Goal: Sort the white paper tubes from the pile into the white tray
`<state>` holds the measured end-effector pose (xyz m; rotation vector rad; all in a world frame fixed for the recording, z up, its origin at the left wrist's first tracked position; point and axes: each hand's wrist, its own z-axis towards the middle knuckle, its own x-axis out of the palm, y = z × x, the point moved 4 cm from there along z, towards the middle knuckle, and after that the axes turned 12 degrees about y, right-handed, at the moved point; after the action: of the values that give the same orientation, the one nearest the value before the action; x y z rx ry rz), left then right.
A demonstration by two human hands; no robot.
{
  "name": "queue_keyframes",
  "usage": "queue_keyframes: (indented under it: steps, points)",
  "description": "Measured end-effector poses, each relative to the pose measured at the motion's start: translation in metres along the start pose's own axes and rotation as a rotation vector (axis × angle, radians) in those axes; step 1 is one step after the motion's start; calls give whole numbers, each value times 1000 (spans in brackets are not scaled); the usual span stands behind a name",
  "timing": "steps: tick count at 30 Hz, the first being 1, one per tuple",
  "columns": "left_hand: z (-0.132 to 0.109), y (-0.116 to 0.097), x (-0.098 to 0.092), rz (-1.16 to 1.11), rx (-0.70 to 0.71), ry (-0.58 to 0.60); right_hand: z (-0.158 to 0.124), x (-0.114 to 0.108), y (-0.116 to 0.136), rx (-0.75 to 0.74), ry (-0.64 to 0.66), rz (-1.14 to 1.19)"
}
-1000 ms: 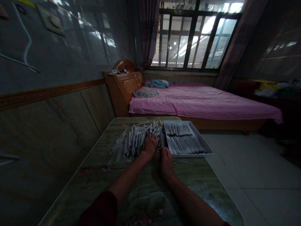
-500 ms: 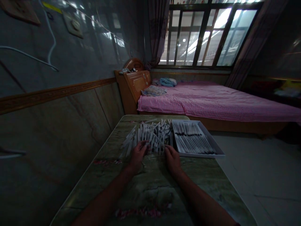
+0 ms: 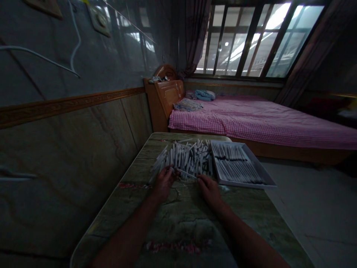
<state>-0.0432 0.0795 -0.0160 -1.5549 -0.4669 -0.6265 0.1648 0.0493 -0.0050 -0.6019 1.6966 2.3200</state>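
A thin white pen-like stick (image 3: 187,173) runs between my two hands, just in front of a loose pile of similar white sticks (image 3: 185,155). My right hand (image 3: 209,190) pinches its right end between thumb and fingers. At the stick's other end, my left hand (image 3: 164,183) has its fingers closed, with something small and pale at the fingertips; the dim light hides what it is. To the right of the pile lies a shallow white box (image 3: 263,178), holding two rows of slim sticks with dark ends (image 3: 237,169).
The stone-patterned table (image 3: 178,223) carries the pile and box. A tiled wall (image 3: 106,149) runs along the left. Beyond the table stands a bed with a pink checked sheet (image 3: 251,119) and a wooden headboard (image 3: 164,95). Pale floor (image 3: 295,201) shows at right.
The stick in my right hand has swung from pointing up over the pile to lying nearly level, its left end now at my left fingers. The view has shifted slightly left.
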Motion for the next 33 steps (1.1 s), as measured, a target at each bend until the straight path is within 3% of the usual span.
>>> queue_keyframes:
  steps: [5, 17, 27, 33]
  points:
    - [-1, 0, -2, -51, -39, -63, -2, 2, 2, -18, 35, -84]
    - [-4, 3, 1, 112, -16, -13, -7, 8, 4, -124, 58, -342]
    - [-3, 2, 1, 90, 34, -28, -7, 9, 22, -162, 163, -695]
    - [-4, 5, 5, 121, 63, -35, -10, 12, 24, -128, 167, -663]
